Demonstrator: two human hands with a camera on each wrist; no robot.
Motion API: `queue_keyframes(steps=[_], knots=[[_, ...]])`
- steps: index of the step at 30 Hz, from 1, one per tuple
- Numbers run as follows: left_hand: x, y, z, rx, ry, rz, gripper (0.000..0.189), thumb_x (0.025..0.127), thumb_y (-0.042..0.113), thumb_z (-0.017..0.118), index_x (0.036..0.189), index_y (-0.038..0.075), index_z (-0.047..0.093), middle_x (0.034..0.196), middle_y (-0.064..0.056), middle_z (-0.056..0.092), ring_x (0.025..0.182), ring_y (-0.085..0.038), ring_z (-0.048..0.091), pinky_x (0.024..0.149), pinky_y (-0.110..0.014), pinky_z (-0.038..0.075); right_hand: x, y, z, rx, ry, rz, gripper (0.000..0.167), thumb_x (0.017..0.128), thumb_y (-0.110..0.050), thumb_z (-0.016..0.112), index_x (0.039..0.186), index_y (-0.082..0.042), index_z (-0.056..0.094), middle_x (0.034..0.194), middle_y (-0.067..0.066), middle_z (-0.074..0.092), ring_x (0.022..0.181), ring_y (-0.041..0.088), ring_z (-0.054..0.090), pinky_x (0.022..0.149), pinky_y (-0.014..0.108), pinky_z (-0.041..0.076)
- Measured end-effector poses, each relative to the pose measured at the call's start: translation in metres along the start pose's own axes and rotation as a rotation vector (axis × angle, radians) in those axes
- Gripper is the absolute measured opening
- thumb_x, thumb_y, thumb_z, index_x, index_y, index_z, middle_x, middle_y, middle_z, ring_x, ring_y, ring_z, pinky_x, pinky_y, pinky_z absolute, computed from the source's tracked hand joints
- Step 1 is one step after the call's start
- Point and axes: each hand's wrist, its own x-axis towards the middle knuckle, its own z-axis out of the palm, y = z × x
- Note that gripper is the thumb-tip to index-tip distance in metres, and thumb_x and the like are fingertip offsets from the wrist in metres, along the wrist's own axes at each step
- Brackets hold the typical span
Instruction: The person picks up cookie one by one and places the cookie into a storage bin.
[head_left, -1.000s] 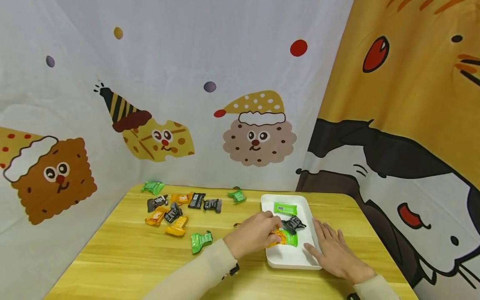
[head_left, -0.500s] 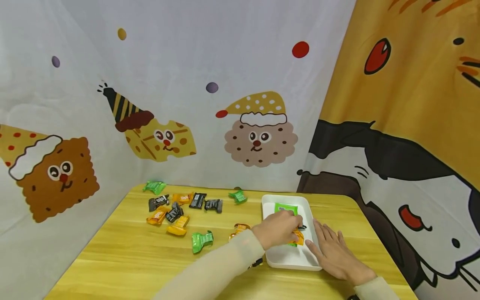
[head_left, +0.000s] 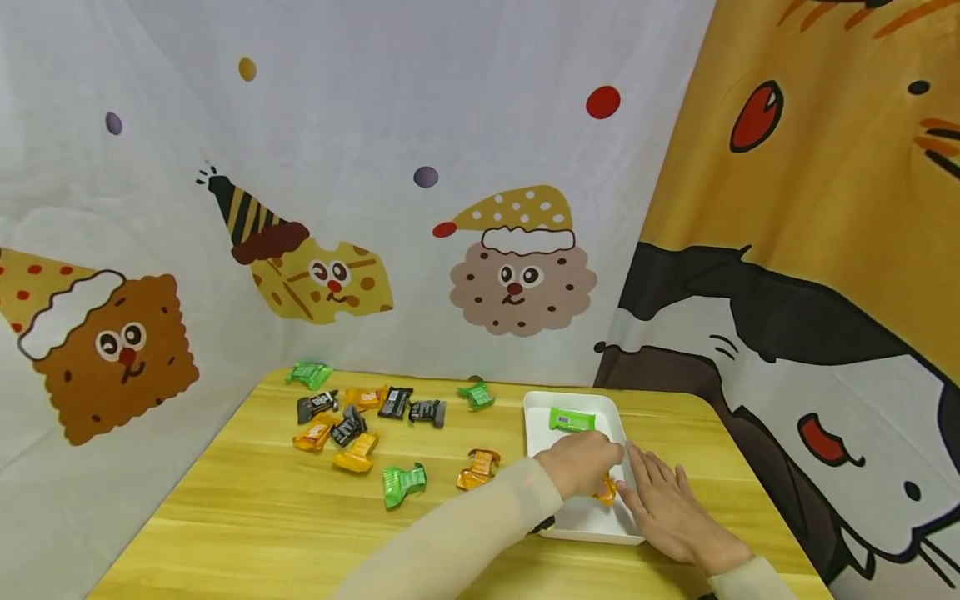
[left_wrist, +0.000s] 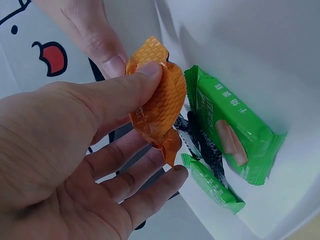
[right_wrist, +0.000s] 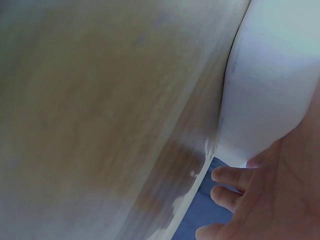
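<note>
My left hand is over the white tray, pinching an orange-wrapped candy between thumb and fingers. In the left wrist view a large green-wrapped candy, a black-wrapped candy and another green-wrapped candy lie in the tray beyond that hand. From the head view, one green packet shows at the tray's far end; the others are hidden by the left hand. My right hand rests with straight fingers along the tray's right side, its thumb at the rim.
Left of the tray, on the wooden table, lie an orange candy and two green candies. Further left is a loose group of orange and black candies, with one more green candy behind. A printed curtain stands behind the table.
My left hand has moved right across the tray with the orange candy, toward the right wall. The orange candy left of the tray has come into full view. My right hand stays in place.
</note>
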Motion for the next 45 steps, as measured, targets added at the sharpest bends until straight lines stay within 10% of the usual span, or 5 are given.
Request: queue_keyframes(steps=[22, 34, 45], knots=[[0.002, -0.013, 0.008, -0.033, 0.0, -0.055, 0.043, 0.106, 0.038, 0.089, 0.148, 0.03, 0.078, 0.132, 0.011, 0.08, 0.111, 0.0, 0.075, 0.091, -0.019, 0.064, 0.003, -0.001, 0.002, -0.031, -0.001, 0.011, 0.087, 0.125, -0.06, 0.04, 0.182, 0.003, 0.025, 0.182, 0.037, 0.04, 0.167, 0.066, 0.037, 0.126, 0.098, 0.021], [-0.044, -0.053, 0.0, -0.053, 0.096, -0.047, 0.045, 0.111, 0.04, 0.083, 0.151, 0.024, 0.078, 0.147, 0.002, 0.081, 0.129, -0.013, 0.078, 0.106, -0.029, 0.068, 0.004, -0.001, 0.002, -0.066, 0.005, 0.009, 0.096, 0.121, -0.065, 0.047, 0.18, 0.009, 0.027, 0.182, 0.038, 0.038, 0.167, 0.065, 0.039, 0.128, 0.096, 0.023], [-0.092, -0.092, 0.003, -0.129, 0.164, -0.12, 0.042, 0.112, 0.038, 0.081, 0.15, 0.021, 0.076, 0.141, -0.001, 0.079, 0.112, -0.012, 0.077, 0.093, -0.026, 0.066, 0.003, 0.002, 0.0, -0.071, -0.006, 0.007, 0.106, 0.117, -0.071, 0.053, 0.181, 0.008, 0.025, 0.188, 0.033, 0.03, 0.17, 0.062, 0.036, 0.131, 0.094, 0.021]])
